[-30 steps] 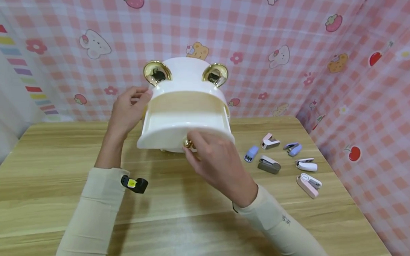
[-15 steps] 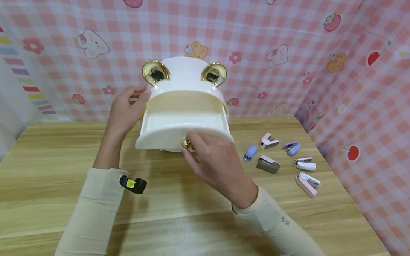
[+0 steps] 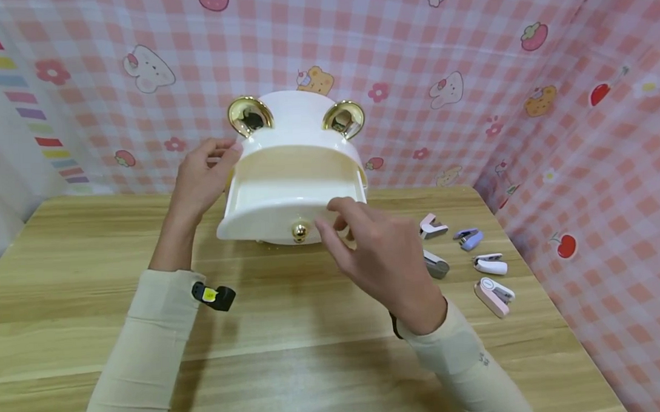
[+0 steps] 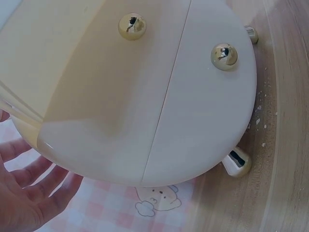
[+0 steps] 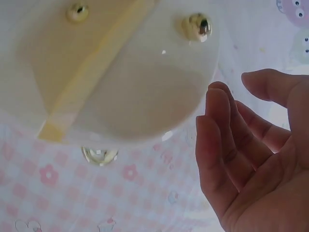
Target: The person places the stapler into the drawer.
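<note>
A white frog-shaped drawer box [image 3: 299, 113] with gold eyes stands at the back of the table, its top drawer [image 3: 265, 220] pulled out. I see nothing in the visible part of that drawer. My left hand [image 3: 200, 180] rests against the box's left side, thumb near the front edge; its fingers [image 4: 41, 176] spread along the side in the left wrist view. My right hand [image 3: 383, 258] hovers just right of the drawer's gold knob [image 3: 300, 231], fingers loosely bent around nothing. Its thumb and fingers stand apart in the right wrist view [image 5: 256, 145]. Below, lower drawers carry gold knobs [image 4: 224, 56].
Several small staplers lie on the wooden table [image 3: 292, 365] at the right, among them a pink-and-white one [image 3: 495, 297], a white one [image 3: 490, 264], a purple-blue one [image 3: 469, 239] and a grey one [image 3: 436, 265], partly behind my right hand. Checked pink cloth [image 3: 401, 46] hangs behind.
My right hand has let go of the top drawer's knob and moved to the right, now covering a blue stapler. The drawer stays pulled out, and my left hand remains at the box's side.
</note>
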A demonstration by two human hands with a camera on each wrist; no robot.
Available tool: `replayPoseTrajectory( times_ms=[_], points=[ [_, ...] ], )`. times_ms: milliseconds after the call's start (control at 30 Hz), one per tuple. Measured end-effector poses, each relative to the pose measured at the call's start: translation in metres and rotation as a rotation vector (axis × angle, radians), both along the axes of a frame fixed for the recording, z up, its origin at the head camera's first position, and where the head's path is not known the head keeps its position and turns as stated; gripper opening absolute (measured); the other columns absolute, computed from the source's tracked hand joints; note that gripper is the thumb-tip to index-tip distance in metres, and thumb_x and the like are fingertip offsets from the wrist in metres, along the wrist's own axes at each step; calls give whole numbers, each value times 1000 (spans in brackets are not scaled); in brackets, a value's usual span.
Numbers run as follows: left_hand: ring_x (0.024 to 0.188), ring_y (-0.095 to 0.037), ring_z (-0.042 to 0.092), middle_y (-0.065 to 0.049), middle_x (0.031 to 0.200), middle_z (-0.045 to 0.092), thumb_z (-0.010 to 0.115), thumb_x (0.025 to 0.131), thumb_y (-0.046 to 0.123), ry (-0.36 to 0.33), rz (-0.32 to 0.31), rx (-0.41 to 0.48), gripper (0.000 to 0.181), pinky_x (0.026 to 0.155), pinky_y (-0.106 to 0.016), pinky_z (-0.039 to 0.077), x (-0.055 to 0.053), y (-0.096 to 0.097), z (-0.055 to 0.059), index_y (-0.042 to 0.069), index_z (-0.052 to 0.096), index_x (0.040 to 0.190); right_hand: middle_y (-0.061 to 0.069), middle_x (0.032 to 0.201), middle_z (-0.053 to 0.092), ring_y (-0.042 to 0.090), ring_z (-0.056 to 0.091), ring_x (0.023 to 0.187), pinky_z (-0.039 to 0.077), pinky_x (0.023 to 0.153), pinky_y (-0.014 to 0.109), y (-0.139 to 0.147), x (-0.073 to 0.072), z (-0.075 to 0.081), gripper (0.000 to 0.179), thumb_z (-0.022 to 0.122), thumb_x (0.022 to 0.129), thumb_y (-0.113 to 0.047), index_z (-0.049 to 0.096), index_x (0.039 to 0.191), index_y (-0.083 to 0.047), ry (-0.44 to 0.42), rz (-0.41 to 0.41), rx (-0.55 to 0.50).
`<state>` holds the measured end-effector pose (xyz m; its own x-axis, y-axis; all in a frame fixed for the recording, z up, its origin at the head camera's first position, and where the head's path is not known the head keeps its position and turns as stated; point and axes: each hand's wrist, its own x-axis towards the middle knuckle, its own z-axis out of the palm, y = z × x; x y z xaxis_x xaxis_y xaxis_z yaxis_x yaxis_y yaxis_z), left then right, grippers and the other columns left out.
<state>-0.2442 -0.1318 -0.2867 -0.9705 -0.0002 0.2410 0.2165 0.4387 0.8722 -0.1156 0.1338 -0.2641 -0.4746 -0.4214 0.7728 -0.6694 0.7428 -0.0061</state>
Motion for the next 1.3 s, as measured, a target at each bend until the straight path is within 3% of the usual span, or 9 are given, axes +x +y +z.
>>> replayPoseTrajectory(
  times_ms=[200, 500, 700, 867, 1133, 1300],
  points=[
    [122, -32, 53, -17, 136, 58, 52, 101, 55, 1, -1, 4, 63, 101, -52, 46, -2, 0, -1, 5, 60, 138, 4, 72, 72, 14, 65, 55, 44, 39, 28, 11, -3, 7, 23, 71, 95, -22, 66, 101, -1, -6, -9, -6],
    [123, -33, 53, -18, 136, 57, 51, 101, 56, -24, 2, 10, 64, 102, -53, 46, 0, -1, 0, 6, 58, 140, 7, 70, 70, 17, 67, 56, 42, 39, 29, 41, -13, 14, 20, 71, 95, -22, 68, 100, -3, -15, -83, -52],
    [122, -33, 53, -17, 137, 57, 51, 101, 56, -42, 2, 15, 64, 100, -54, 46, 2, 1, 0, 7, 58, 141, 10, 76, 72, 24, 70, 62, 49, 44, 39, 68, -26, 17, 21, 70, 94, -21, 69, 100, -1, -4, -183, -60],
    [122, -34, 53, -17, 137, 57, 51, 101, 56, -44, 5, 10, 64, 100, -54, 46, 2, 2, 1, 8, 58, 141, 12, 86, 75, 29, 70, 70, 50, 49, 44, 87, -38, 12, 23, 71, 94, -22, 70, 103, -1, -33, -265, -76],
    [121, -34, 53, -18, 135, 58, 50, 101, 57, -34, -2, 11, 64, 100, -54, 46, 0, 5, -1, 7, 59, 139, 17, 108, 73, 40, 66, 76, 47, 46, 51, 111, -56, -5, 35, 73, 94, -30, 72, 119, -6, -78, -373, -50],
    [123, -35, 53, -18, 137, 57, 50, 100, 57, -33, -9, 9, 64, 102, -55, 45, 0, 6, -2, 6, 59, 138, 18, 125, 68, 44, 65, 102, 53, 61, 62, 123, -63, -17, 41, 71, 95, -31, 68, 129, -8, -177, -413, -41]
  ],
)
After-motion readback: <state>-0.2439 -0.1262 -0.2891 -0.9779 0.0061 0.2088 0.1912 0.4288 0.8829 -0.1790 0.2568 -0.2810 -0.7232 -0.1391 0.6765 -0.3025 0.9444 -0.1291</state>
